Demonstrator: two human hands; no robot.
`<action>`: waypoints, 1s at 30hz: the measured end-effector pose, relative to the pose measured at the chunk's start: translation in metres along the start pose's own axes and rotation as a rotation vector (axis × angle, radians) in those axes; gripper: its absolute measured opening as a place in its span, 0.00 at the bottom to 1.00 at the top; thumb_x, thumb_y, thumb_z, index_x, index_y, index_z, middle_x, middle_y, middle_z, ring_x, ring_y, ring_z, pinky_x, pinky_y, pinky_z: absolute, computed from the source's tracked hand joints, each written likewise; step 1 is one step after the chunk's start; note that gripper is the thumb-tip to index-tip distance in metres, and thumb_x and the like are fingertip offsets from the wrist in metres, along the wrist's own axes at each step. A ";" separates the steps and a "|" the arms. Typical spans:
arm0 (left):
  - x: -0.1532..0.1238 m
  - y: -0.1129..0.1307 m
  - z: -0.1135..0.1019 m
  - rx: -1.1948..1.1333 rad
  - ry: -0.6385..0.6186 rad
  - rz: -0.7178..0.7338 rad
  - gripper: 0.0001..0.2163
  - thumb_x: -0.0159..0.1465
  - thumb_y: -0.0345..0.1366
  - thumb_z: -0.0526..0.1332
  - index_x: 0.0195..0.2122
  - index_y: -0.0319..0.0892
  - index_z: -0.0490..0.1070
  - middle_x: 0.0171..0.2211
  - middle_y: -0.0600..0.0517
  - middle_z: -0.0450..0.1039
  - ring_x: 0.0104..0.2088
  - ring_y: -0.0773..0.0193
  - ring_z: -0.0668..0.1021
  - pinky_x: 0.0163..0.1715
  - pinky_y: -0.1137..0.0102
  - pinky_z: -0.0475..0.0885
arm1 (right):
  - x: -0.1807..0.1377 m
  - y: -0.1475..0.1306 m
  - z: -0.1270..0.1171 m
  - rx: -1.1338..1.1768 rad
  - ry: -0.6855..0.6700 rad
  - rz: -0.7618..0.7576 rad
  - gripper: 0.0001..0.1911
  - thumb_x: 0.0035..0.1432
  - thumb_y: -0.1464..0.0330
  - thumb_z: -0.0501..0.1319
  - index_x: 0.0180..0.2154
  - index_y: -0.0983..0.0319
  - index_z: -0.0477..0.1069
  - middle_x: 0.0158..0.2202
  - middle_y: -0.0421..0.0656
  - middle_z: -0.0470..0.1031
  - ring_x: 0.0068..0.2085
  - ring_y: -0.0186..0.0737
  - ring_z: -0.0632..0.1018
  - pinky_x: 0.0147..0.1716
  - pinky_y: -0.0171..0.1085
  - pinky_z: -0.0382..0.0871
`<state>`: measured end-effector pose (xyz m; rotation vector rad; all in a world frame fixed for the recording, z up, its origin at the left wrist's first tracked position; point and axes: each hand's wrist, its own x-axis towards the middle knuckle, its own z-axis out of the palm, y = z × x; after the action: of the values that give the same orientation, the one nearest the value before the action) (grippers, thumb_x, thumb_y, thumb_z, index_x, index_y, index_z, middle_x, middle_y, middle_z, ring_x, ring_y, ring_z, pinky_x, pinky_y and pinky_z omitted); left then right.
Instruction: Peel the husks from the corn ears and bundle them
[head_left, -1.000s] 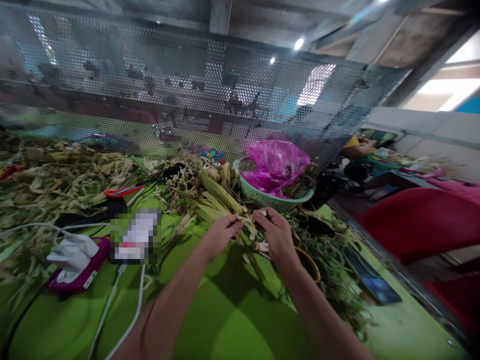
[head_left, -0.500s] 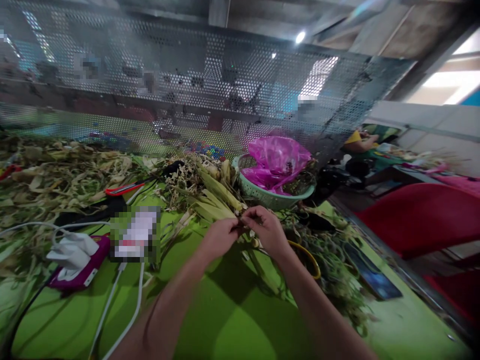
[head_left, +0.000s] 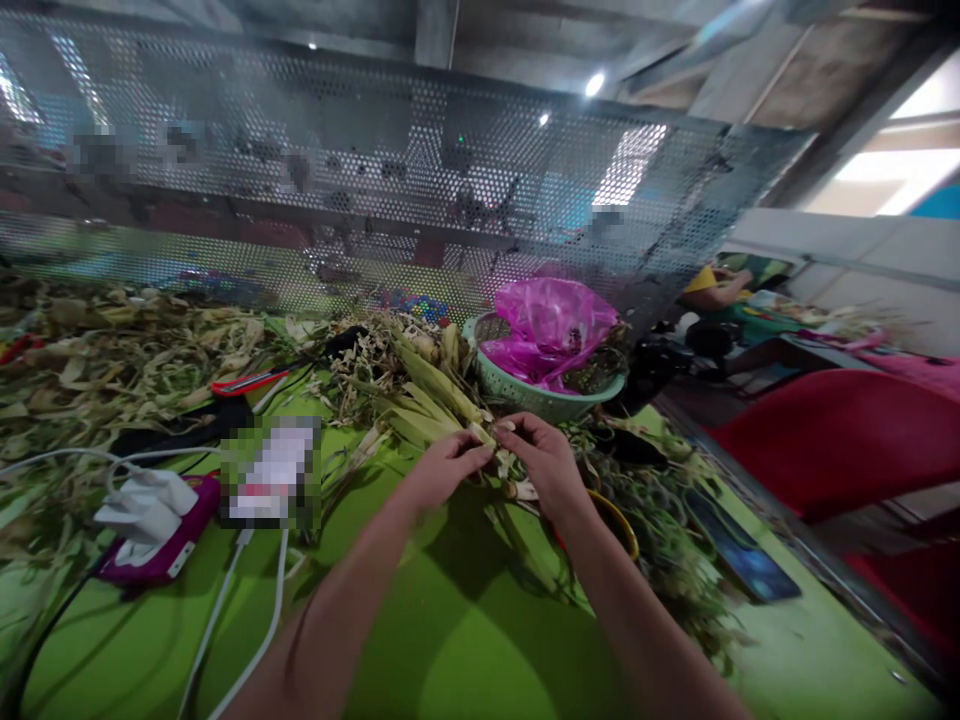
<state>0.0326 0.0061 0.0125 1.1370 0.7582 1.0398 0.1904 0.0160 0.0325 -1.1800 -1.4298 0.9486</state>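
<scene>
My left hand (head_left: 442,468) and my right hand (head_left: 546,458) meet over a bundle of green stalks (head_left: 431,400) lying on the green table (head_left: 457,640). Both hands are closed in a pinch on the pale cut end of the stalks, fingertips almost touching. The stalks run up and to the left from my fingers. Dry husk scraps (head_left: 360,365) lie around the bundle. A yellow ring (head_left: 624,520) lies just right of my right wrist.
A green basket (head_left: 540,400) with a pink plastic bag (head_left: 555,325) stands behind my hands. Heaps of dried leaves (head_left: 112,350) cover the left. A purple device with white charger (head_left: 150,520) and cables lies front left. A phone (head_left: 742,565) lies right. Perforated metal screen (head_left: 375,170) behind.
My hands stay pinched on the stalk ends. The right hand came closer to the left, then shifted slightly; fingers have reworked their grip.
</scene>
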 end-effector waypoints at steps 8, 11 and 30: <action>0.000 0.004 -0.001 -0.238 0.135 -0.047 0.14 0.50 0.42 0.70 0.33 0.38 0.75 0.29 0.51 0.74 0.27 0.68 0.73 0.32 0.72 0.68 | 0.002 0.002 0.001 -0.228 -0.103 -0.093 0.16 0.55 0.55 0.61 0.26 0.61 0.72 0.24 0.38 0.70 0.28 0.36 0.69 0.30 0.34 0.64; 0.000 0.005 -0.002 -0.276 0.172 -0.061 0.13 0.50 0.40 0.70 0.33 0.38 0.74 0.30 0.50 0.74 0.28 0.68 0.74 0.32 0.72 0.70 | 0.002 0.004 0.001 -0.237 -0.181 -0.103 0.17 0.56 0.56 0.60 0.25 0.61 0.71 0.23 0.37 0.69 0.28 0.36 0.69 0.30 0.34 0.63; 0.003 0.003 -0.005 -0.474 0.309 -0.059 0.16 0.50 0.35 0.70 0.37 0.42 0.68 0.32 0.52 0.76 0.29 0.68 0.77 0.32 0.73 0.73 | -0.010 -0.005 0.011 -0.485 -0.009 -0.293 0.13 0.57 0.58 0.61 0.29 0.59 0.66 0.26 0.38 0.68 0.28 0.37 0.69 0.29 0.35 0.61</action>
<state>0.0288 0.0106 0.0138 0.5524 0.7284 1.2782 0.1790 0.0057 0.0336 -1.2597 -1.8422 0.4132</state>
